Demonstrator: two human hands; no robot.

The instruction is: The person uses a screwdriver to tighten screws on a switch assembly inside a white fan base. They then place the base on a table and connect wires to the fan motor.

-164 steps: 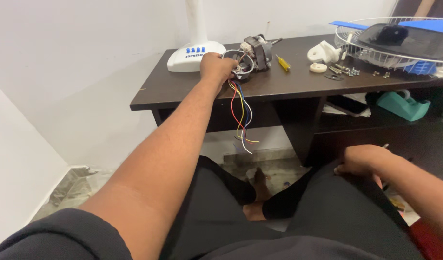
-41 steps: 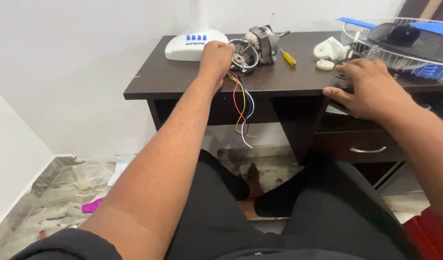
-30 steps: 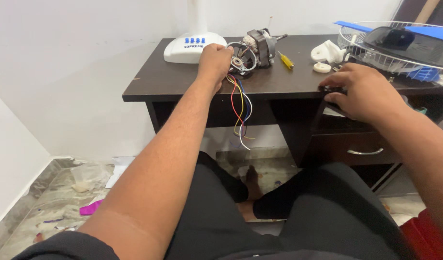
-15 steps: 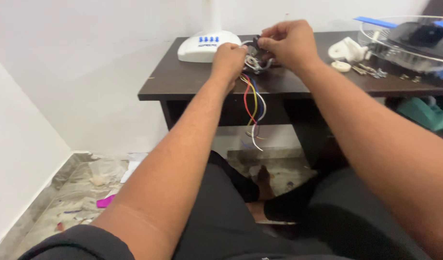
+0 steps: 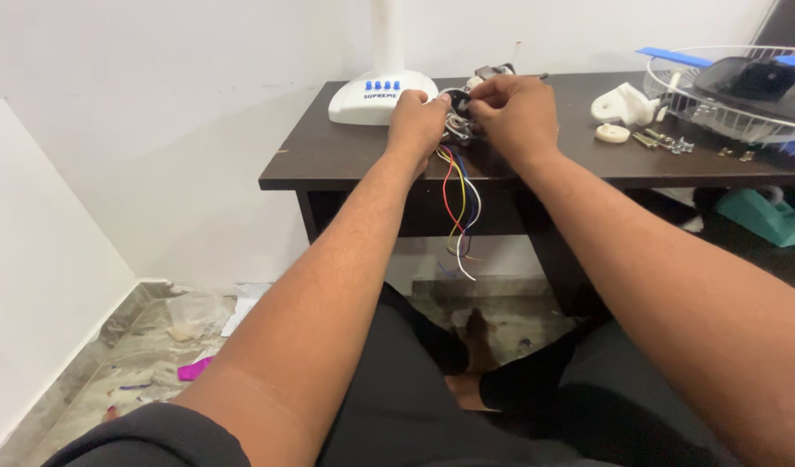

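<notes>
A small fan motor [image 5: 463, 121] with metal parts sits on the dark wooden table [image 5: 345, 160], mostly hidden by my hands. My left hand [image 5: 417, 121] grips its left side. My right hand [image 5: 516, 111] closes over its right side and top. A bundle of coloured wires [image 5: 458, 203] (red, yellow, blue, black, white) hangs from the motor over the table's front edge.
A white fan base [image 5: 373, 93] with blue buttons stands at the back left of the motor. White plastic parts [image 5: 620, 105], screws [image 5: 665, 143] and a wire fan guard [image 5: 726, 91] with a blue blade lie at the right. A teal object [image 5: 765, 216] sits below. Debris lies on the floor [image 5: 146, 363].
My right hand came up from my lap, rested at the table's right edge, then moved left onto the motor. My left hand stayed on the motor.
</notes>
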